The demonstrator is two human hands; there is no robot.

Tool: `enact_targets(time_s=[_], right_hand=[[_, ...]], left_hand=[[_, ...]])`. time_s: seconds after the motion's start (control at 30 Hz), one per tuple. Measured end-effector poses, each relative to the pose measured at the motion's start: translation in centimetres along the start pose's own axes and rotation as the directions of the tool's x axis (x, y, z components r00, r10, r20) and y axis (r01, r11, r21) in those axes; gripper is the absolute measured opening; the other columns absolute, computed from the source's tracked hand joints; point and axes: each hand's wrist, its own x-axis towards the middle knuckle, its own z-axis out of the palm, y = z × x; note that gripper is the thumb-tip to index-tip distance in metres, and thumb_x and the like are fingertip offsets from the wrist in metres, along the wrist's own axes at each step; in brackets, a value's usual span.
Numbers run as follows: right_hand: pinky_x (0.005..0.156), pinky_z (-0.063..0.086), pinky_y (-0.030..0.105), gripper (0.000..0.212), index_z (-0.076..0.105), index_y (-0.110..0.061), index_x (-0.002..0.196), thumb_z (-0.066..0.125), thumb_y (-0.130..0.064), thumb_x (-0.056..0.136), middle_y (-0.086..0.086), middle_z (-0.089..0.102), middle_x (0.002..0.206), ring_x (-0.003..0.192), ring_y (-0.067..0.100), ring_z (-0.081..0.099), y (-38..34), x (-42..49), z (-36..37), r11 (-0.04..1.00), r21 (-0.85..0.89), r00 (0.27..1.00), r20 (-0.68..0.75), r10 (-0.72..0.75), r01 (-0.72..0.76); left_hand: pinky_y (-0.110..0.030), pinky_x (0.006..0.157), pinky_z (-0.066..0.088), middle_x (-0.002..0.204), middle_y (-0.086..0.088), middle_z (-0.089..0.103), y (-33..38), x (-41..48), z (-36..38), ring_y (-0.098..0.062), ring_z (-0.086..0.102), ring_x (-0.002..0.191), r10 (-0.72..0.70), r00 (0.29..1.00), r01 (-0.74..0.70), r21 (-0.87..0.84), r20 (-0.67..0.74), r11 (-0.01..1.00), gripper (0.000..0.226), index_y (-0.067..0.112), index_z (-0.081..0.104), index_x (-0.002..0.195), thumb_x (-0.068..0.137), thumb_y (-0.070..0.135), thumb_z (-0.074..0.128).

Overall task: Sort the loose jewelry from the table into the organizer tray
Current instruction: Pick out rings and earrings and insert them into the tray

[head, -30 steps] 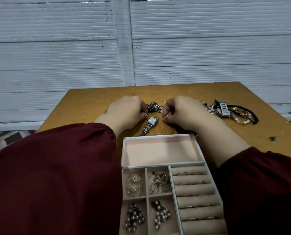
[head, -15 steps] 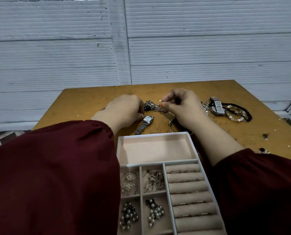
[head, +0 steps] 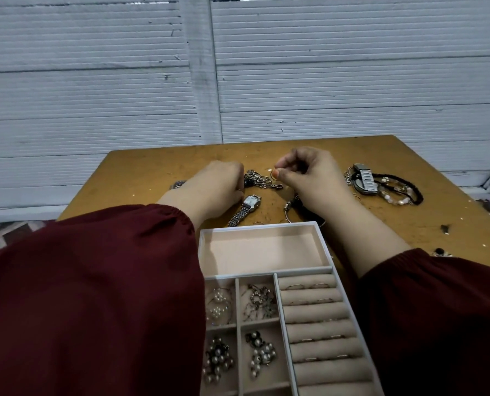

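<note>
A watch (head: 248, 205) lies on the surface (head: 140, 172) just beyond the organizer tray (head: 262, 224), with a tangled chain (head: 259, 180) behind it and bracelets (head: 392, 188) heaped off to the right. Our right hand (head: 309, 178) is poised over the chain, its grip pinching a small ring (head: 273, 174). Our left hand (head: 212, 187) curls at the chain's end; we cannot tell whether it holds anything.

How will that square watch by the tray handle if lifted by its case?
The watch has a linked metal band, so it will likely drape and swing, not stay stiff. Its metal case and links suggest some weight for its size. Lying flat, it would probably slide rather than roll if pushed.
</note>
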Motion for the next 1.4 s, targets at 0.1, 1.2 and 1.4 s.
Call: enact_targets(time_s=[0.1,1.2,1.4], right_hand=[[0.057,0.044,0.014,0.014,0.065,-0.021,0.077,0.074,-0.011,0.080,-0.006,0.061,0.067,0.059,0.003,0.053,-1.0,-0.4,-0.4,0.999,0.050,1.000,-0.028,-0.001,0.002],[0.055,0.055,0.019,0.020,0.064,-0.009,0.073,0.068,0.010,0.079,-0.002,0.061,0.057,0.048,0.008,0.058,-7.9,-23.3,-6.7,0.892,0.428,0.971,-0.113,0.210,-0.143],[0.055,0.054,0.019,0.020,0.064,-0.009,0.074,0.068,0.009,0.079,-0.004,0.060,0.055,0.050,0.009,0.057,-7.5,-23.9,-7.0,0.918,0.360,0.969,-0.115,0.220,-0.166]], left_hand=[[-0.027,0.067,0.035,0.084,0.001,0.057,0.3,-0.9,-0.5,-0.019,0.049,0.080,-0.026,0.995,0.018,-0.086,-0.093,0.996,0.014,0.022,0.053,0.078,0.086,0.016,0.063],[-0.022,0.057,0.052,0.068,-0.007,0.064,11.3,-21.8,-0.5,-0.009,0.057,0.060,-0.261,0.934,-0.081,-0.859,-0.242,0.506,0.017,0.011,0.065,0.073,0.075,-0.003,0.075],[-0.008,0.054,0.043,0.071,-0.003,0.064,12.0,-22.8,0.7,0.003,0.054,0.054,-0.255,0.936,-0.033,-0.785,-0.241,0.618,0.018,0.014,0.066,0.078,0.080,-0.004,0.069]])
